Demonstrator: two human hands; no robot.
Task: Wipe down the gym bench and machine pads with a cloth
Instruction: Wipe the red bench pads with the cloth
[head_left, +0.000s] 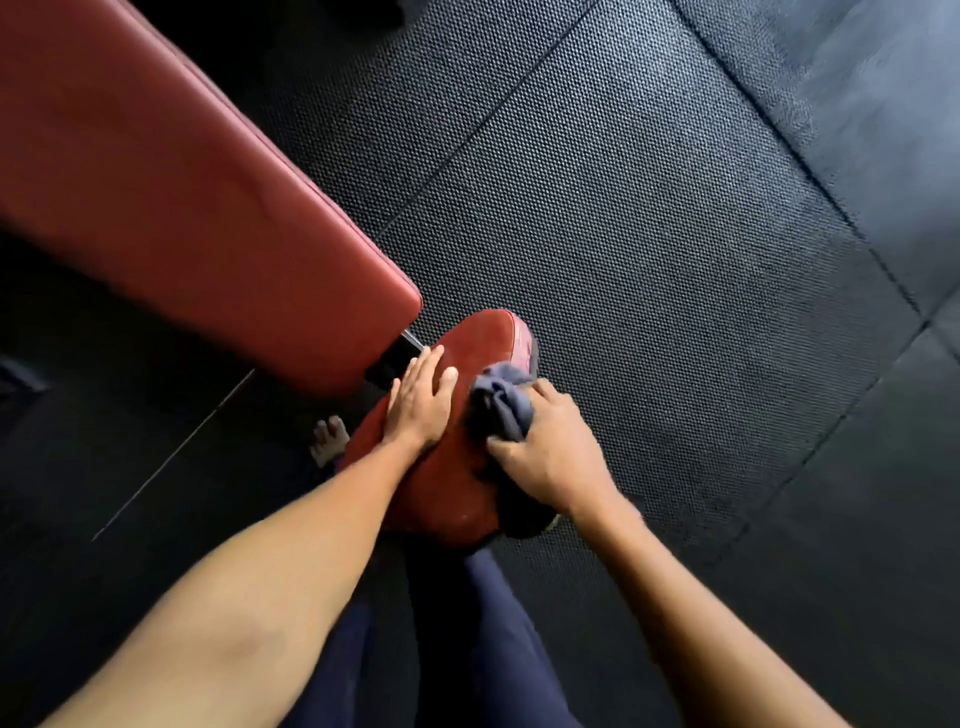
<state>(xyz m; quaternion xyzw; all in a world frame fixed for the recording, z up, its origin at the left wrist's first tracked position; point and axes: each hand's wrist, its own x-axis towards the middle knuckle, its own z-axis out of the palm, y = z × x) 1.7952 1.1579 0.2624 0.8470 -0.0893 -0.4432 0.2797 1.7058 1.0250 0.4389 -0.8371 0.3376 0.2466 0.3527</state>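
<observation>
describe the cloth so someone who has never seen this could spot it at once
Start at the long red bench pad running in from the upper left; below its lower end sits a smaller red seat pad. On that seat pad's right side, the right hand holds a bunched cloth in its grip. It is the only grey-blue, crumpled thing, beside the flat left hand.

Black rubber floor mats (649, 234) with a fine studded texture cover the ground, and thin straight seams (467, 139) divide them into large tiles. Dark blue trouser legs (509, 649) fill the bottom edge; bare toes (328, 439) rest on the floor, up and to the left.
</observation>
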